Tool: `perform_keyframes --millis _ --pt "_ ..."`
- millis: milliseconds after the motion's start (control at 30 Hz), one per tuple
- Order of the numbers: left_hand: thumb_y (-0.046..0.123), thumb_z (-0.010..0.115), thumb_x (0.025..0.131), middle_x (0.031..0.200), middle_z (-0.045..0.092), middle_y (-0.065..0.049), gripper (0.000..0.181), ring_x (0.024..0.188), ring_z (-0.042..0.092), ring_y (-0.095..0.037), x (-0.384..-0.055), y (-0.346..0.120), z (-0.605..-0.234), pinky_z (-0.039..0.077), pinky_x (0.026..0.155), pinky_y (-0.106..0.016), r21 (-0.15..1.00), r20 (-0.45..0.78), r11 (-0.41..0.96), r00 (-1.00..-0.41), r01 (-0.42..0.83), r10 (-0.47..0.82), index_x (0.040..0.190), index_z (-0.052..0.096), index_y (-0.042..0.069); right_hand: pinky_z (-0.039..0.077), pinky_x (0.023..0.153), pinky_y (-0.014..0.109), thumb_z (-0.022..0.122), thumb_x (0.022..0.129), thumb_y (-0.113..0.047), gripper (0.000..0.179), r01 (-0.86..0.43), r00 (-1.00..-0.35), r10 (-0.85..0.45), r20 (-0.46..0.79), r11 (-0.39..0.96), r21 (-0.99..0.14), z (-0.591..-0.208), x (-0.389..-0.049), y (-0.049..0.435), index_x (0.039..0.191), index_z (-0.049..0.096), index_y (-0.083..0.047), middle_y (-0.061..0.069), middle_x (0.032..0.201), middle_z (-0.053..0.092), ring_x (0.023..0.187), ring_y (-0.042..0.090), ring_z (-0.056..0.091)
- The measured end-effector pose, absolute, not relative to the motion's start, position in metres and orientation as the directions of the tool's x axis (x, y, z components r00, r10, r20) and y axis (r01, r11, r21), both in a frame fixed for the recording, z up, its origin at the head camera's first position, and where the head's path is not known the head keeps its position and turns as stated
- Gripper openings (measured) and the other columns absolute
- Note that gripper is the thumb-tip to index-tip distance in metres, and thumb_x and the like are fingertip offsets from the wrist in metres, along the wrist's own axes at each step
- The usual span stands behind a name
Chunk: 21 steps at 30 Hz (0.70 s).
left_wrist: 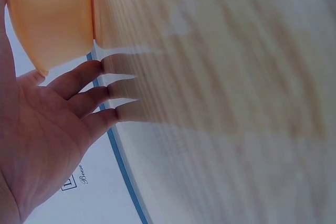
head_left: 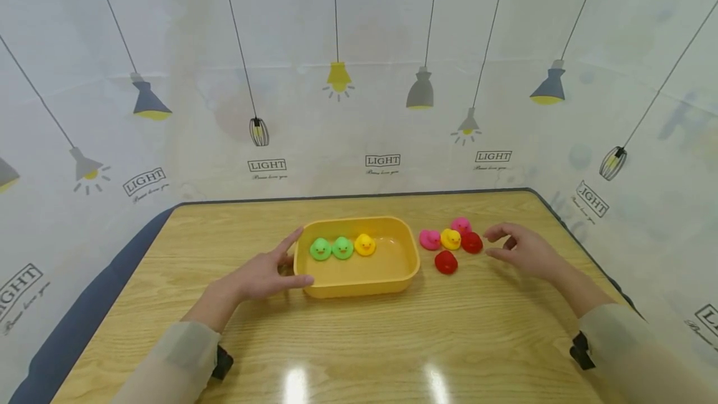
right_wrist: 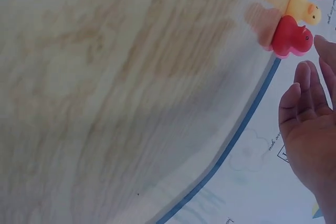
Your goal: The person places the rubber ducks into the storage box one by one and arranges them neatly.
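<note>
A yellow plastic bin [head_left: 359, 290] holds two green rubber ducks [head_left: 321, 249] and a yellow rubber duck [head_left: 365, 244], lined up along its far side. My left hand [head_left: 263, 274] rests against the bin's left end, thumb along the near rim and index finger at the far corner; its other fingertips touch the table in the left wrist view. Just right of a red rubber duck [head_left: 472, 242], my right hand [head_left: 524, 250] hovers with fingers loosely bent, holding nothing. Beside that duck are a yellow duck [head_left: 451, 239], two pink ducks [head_left: 430, 239] and another red duck [head_left: 446, 262].
Everything stands on a wood-grain table [head_left: 359, 341] with a dark edge. A white curtain [head_left: 359, 129] printed with hanging lamps surrounds its back and sides. Each wrist bears a small black device [head_left: 222, 363].
</note>
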<state>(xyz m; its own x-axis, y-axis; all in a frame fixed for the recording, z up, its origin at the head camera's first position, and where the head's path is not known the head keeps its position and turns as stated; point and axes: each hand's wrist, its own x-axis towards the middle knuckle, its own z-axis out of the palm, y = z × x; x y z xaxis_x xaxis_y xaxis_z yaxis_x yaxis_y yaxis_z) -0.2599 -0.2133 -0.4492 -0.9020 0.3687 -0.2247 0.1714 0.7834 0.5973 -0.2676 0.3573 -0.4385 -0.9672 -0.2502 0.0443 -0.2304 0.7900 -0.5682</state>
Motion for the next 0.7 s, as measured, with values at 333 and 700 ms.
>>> perform_keyframes --millis 333,700 --pt "0.080 0.072 0.090 0.166 0.057 -0.014 0.117 0.157 0.045 -0.050 -0.259 -0.214 -0.450 0.033 0.124 -0.076 0.600 -0.228 0.782 -0.901 0.169 0.369 0.175 -0.001 0.048 0.057 0.070 0.033 0.077 0.105 -0.021 0.045 -0.228 -0.953 -0.302 -0.014 0.748 -0.624 -0.445 -0.284 0.354 0.146 0.065 -0.006 0.031 0.144 0.065 0.092 0.022 0.066" --pt "0.081 0.072 0.090 0.164 0.057 -0.016 0.117 0.154 0.049 -0.048 -0.258 -0.216 -0.449 0.038 0.123 -0.071 0.609 -0.221 0.774 -0.900 0.174 0.376 0.175 -0.001 0.050 0.056 0.083 0.037 0.080 0.103 -0.024 0.049 -0.207 -0.946 -0.316 -0.074 0.763 -0.613 -0.449 -0.294 0.354 0.146 0.063 -0.007 0.030 0.145 0.063 0.099 0.025 0.068"
